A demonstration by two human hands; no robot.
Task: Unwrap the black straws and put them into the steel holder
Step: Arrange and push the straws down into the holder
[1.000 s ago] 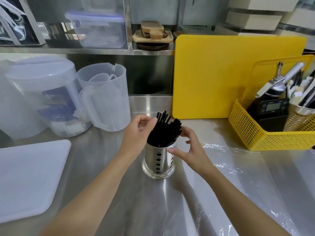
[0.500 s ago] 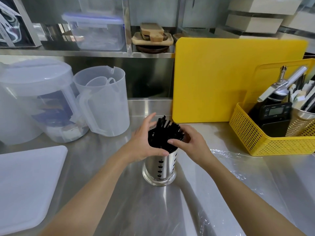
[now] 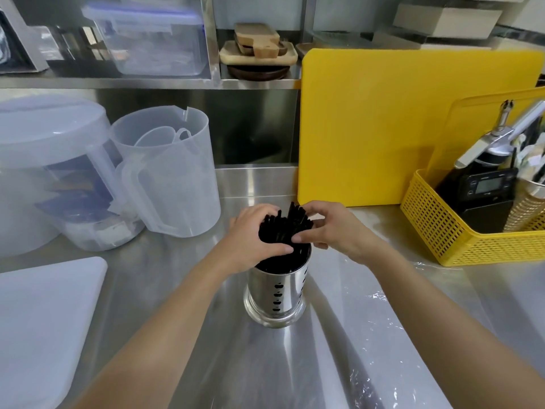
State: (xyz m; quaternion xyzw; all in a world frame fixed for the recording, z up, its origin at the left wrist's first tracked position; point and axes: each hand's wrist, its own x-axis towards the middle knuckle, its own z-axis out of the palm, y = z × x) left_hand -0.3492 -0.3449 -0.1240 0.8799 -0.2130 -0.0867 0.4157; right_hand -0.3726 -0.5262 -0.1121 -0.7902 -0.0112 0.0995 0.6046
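Both bare forearms are extending in from 7 and 5 o'clock, converging at centre. The left hand (image 3: 250, 236) is curling round the black straws (image 3: 284, 228) from 9 o'clock. The right hand (image 3: 334, 228) is cupping them from 3 o'clock, with the thumb tips lying close together on the near side.

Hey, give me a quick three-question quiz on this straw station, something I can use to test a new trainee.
1. True or false: the black straws stand inside the steel holder.
2. Multiple choice: what stands upright behind the holder, off to the right? A) yellow cutting board B) red tray C) green bucket
3. Short answer: what do the left hand and the right hand both grip?

Key: 1 true; 2 A; 3 the black straws.
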